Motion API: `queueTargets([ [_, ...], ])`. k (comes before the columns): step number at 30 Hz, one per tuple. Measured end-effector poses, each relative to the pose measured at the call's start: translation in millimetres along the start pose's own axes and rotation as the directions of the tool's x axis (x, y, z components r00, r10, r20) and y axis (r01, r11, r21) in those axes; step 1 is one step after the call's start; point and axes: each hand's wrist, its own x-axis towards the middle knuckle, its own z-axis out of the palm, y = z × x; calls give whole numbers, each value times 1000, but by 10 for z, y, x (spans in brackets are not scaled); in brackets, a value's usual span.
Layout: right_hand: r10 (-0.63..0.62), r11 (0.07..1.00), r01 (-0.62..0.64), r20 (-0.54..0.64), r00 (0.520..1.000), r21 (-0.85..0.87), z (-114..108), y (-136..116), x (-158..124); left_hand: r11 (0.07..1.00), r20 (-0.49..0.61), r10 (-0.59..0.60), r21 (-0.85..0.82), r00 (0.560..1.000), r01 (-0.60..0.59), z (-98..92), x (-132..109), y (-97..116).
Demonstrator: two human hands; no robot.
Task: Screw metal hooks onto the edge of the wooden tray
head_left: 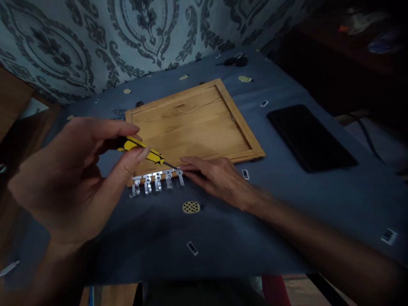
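Observation:
My left hand (73, 170) grips a yellow and black screwdriver (143, 149) between thumb and fingers. Its thin shaft slants down to the right, with the tip at the right end of a silver metal hook rail (157, 175). The rail lies along the near edge of a framed wooden board (188, 121), and several hooks hang from it towards me. At the rail's right end are the closed fingers of my right hand (219, 178), pinching it against the board's edge. The exact contact under those fingers is hidden.
A black phone-like slab (312, 138) lies on the blue patterned tablecloth (229, 246) to the right. Dark-handled scissors (236, 60) are near the far edge. Small metal pieces (118, 111) sit beyond the board's left corner. A patterned curtain (127, 38) hangs behind the table.

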Motion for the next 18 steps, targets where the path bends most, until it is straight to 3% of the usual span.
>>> queueTargets([
  [3, 3, 1000, -3, 16, 1000, -2, -7, -4, 0, 998, -30, 58, 36, 998, -57, 18, 20, -36],
  [9, 1, 1000, -1, 33, 999, 12, -26, -17, 0, 986, 61, 142, 75, 988, -146, 89, 27, -45],
  [18, 12, 1000, -13, 40, 999, 2, -21, -8, -4, 974, 85, 200, 88, 976, -207, 129, 21, -14],
])
